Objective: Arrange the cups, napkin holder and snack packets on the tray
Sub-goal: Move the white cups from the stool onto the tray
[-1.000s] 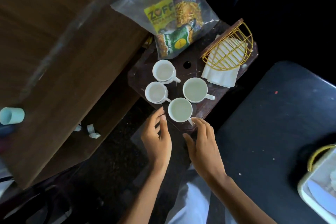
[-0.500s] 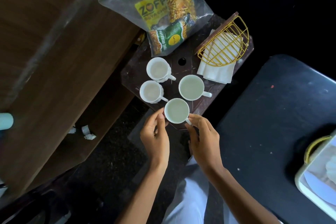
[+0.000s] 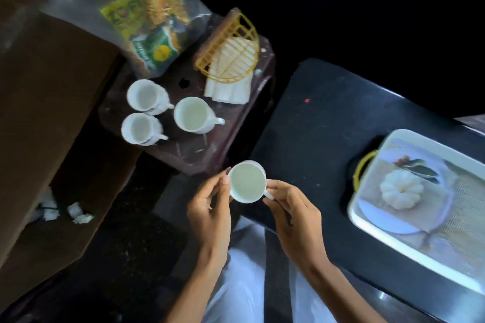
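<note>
A white cup (image 3: pixel 246 182) is held in the air just off the near corner of the dark brown stool (image 3: pixel 199 157). My left hand (image 3: pixel 210 207) pinches its rim on the left and my right hand (image 3: pixel 291 207) grips its handle side. Three more white cups (image 3: pixel 143 94) (image 3: pixel 137 128) (image 3: pixel 191 114) stand on the stool. Behind them lie a clear bag of snack packets (image 3: pixel 147 23) and a yellow wire napkin holder (image 3: pixel 231 52) with white napkins. The white tray (image 3: pixel 388 233) with a yellow handle sits at the right on the black table (image 3: pixel 315 126).
A brown wooden surface (image 3: pixel 52 86) runs along the left, with crumpled white paper bits (image 3: pixel 76 215) near its lower edge. The tray's printed picture shows a white pumpkin. My white-clothed lap lies below the hands.
Both hands closed on the nearest cup and lifted it off the stool toward me. The view swung right, bringing the tray into sight.
</note>
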The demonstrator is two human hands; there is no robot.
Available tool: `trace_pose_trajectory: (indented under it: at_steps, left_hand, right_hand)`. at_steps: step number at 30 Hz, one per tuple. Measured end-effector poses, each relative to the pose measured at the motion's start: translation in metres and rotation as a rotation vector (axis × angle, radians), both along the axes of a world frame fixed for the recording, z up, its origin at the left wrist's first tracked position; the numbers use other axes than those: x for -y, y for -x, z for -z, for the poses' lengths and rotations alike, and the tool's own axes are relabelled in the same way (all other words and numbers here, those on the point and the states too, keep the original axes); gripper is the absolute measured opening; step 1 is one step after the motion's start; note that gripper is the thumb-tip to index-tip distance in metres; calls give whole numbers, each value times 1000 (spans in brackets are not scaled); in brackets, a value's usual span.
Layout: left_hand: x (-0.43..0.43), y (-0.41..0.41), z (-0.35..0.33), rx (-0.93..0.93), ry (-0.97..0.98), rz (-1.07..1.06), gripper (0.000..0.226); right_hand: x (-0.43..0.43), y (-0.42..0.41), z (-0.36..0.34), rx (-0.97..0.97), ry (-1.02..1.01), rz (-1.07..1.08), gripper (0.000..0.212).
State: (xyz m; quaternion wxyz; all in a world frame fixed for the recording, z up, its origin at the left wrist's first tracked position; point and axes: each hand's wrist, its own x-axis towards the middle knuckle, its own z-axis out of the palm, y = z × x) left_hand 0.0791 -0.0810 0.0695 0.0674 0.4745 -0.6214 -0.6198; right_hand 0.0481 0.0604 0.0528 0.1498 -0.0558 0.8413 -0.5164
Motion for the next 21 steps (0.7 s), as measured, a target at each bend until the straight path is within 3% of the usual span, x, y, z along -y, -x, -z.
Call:
trace_pose_trajectory:
  at_steps: [10,21]
  left_hand:
    - [-172,28,18,22,-119,240,17]
    - [-239,41,56,178,-96,334,19]
  right_hand:
    - [-178,-5,-5,-155,-263,324,15]
    - [-245,-1,37,-38,-230,365,17]
